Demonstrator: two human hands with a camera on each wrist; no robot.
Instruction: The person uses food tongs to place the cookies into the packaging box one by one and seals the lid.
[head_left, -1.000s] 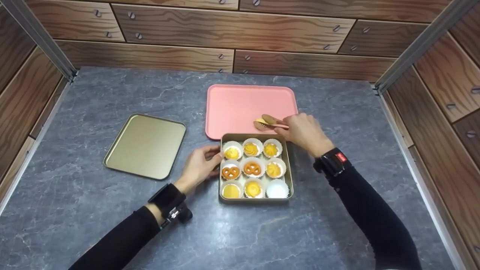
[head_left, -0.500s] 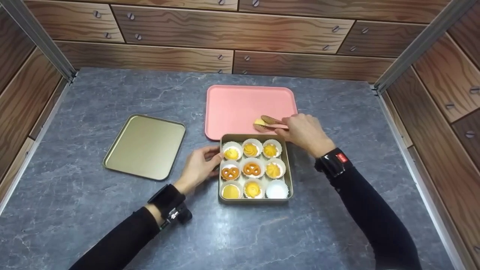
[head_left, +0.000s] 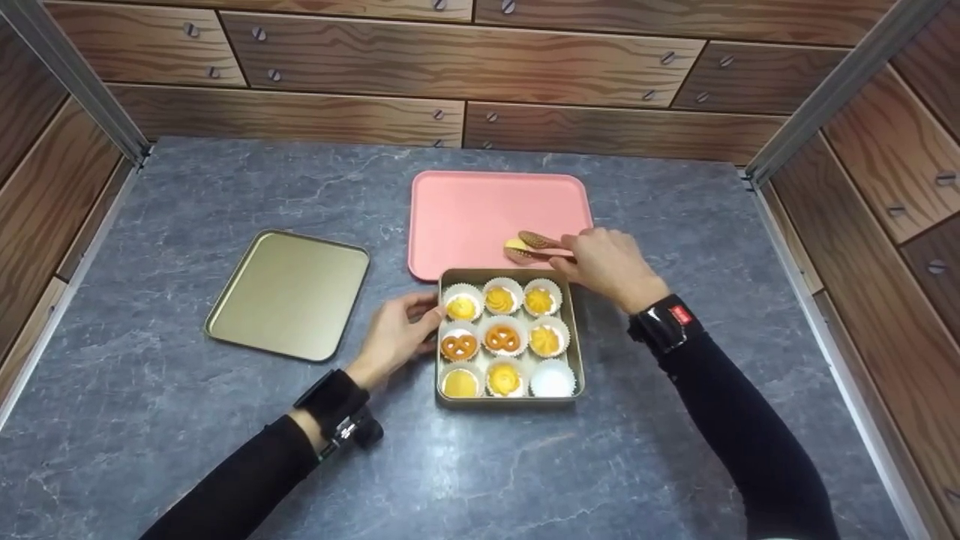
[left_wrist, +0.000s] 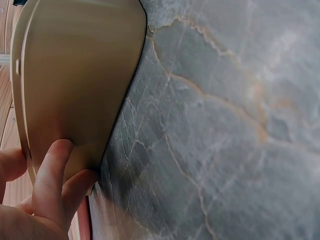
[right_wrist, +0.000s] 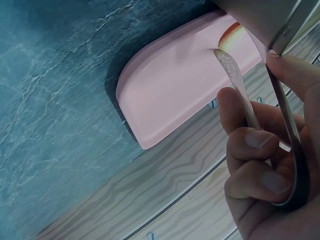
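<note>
In the head view, my right hand [head_left: 611,266] grips a pair of tongs [head_left: 538,256] over the near right part of the pink tray [head_left: 465,202]. A pale yellow cookie [head_left: 516,244] sits at the tongs' perforated tips. The right wrist view shows one tong arm [right_wrist: 235,72] beside the cookie [right_wrist: 232,37]. My left hand [head_left: 397,330] holds the left side of a gold tin box [head_left: 510,402], thumb at the rim, fingertips against the outer wall. Inside, paper cups bear pretzels [head_left: 502,339] and yellow cookies [head_left: 545,341]; the near right cup [head_left: 553,379] looks bare.
A square gold lid [head_left: 292,292] lies on the grey marbled table [head_left: 247,450] left of the tin. The pink tray stands directly behind the tin. Wood-patterned walls [head_left: 360,67] close off the back and both sides.
Slightly more of the cookie shows between the tongs' tips than a second ago. Both hands, the tin, the tray and the lid keep their places; the head view shifts a little.
</note>
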